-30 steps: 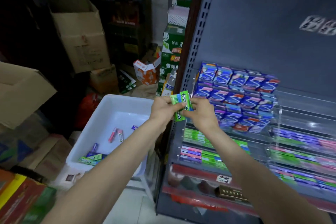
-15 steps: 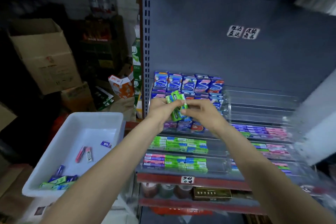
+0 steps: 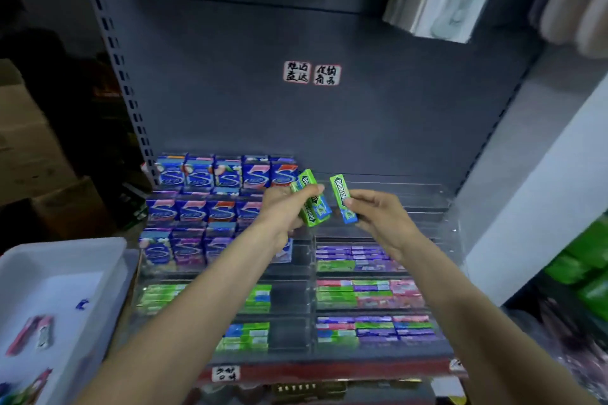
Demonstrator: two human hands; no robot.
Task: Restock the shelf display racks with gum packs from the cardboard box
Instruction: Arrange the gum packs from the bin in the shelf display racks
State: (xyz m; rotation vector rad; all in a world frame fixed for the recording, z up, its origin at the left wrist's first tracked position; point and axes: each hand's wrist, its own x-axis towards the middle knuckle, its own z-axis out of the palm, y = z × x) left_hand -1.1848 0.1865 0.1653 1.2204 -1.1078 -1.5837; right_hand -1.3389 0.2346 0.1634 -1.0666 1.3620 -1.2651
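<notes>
My left hand (image 3: 279,210) grips a small stack of green gum packs (image 3: 311,199); my right hand (image 3: 378,219) pinches a single pack (image 3: 342,199) by its lower end, both held above the clear display racks (image 3: 388,207); these look light, stiff and glossy (likely slippery), so I'd pinch across the long edges.

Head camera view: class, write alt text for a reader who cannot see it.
Two bare hands hold green gum packs before a clear shelf display rack: the left hand grips a small bunch, the right hand pinches a single pack. A white tub sits lower left.
</notes>
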